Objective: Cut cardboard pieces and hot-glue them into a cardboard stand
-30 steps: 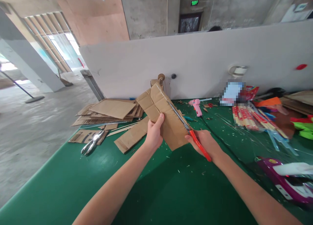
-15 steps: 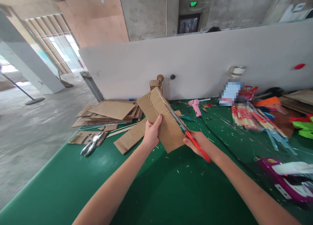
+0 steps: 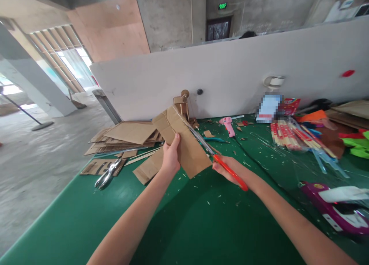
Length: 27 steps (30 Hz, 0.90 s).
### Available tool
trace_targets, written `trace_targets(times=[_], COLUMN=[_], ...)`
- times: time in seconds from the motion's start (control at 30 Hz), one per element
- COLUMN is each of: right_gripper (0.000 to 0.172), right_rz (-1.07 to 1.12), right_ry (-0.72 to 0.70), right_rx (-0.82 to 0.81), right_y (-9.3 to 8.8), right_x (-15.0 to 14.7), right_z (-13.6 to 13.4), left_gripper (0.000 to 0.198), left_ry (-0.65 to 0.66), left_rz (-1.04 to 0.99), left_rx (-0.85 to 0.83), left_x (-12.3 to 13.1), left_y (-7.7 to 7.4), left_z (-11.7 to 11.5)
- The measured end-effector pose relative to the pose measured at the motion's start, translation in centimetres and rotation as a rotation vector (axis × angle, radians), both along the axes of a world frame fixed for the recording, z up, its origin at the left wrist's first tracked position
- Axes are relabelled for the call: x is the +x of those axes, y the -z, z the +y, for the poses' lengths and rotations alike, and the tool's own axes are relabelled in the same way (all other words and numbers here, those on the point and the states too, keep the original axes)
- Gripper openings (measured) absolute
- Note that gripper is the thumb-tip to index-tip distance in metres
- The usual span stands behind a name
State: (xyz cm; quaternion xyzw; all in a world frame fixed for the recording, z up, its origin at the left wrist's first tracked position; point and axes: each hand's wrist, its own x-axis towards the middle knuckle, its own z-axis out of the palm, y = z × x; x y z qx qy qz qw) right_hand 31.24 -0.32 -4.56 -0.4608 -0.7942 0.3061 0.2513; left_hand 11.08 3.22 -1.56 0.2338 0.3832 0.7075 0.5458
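My left hand (image 3: 172,154) grips a folded piece of brown cardboard (image 3: 188,148) by its left side, thumb on top, holding it tilted above the green table (image 3: 184,226). Red-handled scissors (image 3: 230,173) are in my right hand (image 3: 229,167). Their blades lie along the cardboard's right edge, pointing up and left; a narrow sliver of cardboard shows beside them. How far apart the blades are is hard to make out. Beneath my left hand lies another cardboard strip (image 3: 148,167), partly covered by the hand and wrist.
Stacked cardboard (image 3: 129,132) and silver pliers (image 3: 108,174) lie at left. Behind stand a small cardboard construction (image 3: 181,100) and a white partition (image 3: 230,65). A pink glue gun (image 3: 228,126) trails a black cord. Rightward are packaged sticks (image 3: 284,136) and a purple-and-white device (image 3: 334,207).
The cardboard and my left hand have shifted slightly left, away from my right hand. The scissor blades now lie along the cardboard's right edge rather than over its face. The view has turned slightly.
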Motion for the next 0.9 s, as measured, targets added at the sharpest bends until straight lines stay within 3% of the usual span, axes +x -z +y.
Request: trace_targets(times=[0.27,0.4,0.47,0.6,0.77,0.9], right_gripper=[0.055,0.057,0.059,0.063,0.064,0.062], right_rz=[-0.077,-0.036,0.021,0.223,0.682,0.87], right_ry=[0.044,0.002,-0.004,0.042,0.019,0.026], right_rx=[-0.031,-0.035,-0.026,-0.11,-0.333,-0.453], right_y=[-0.4,-0.1,0.1,0.4,0.4,0.2], right_x=[0.1,0.6,0.7,0.7,0.2,0.0], right_z=[0.0,0.1,0.2,0.1,-0.1,0.0], left_gripper=[0.035,0.031,0.03,0.02,0.018,0.027], left_ry=[-0.087,-0.221,-0.262,-0.234,-0.04,-0.031], left_rz=[0.02,0.04,0.109,0.413,1.003,1.371], left_rx=[0.075,0.101,0.191,0.412,0.656,0.856], left_x=[-0.1,-2.0,-3.3,-5.5,-6.7,-6.6], left_y=[0.3,-0.5,-1.0,-2.2,-3.7,-3.4], left_z=[0.7,1.9,2.5,2.7,1.6,1.4])
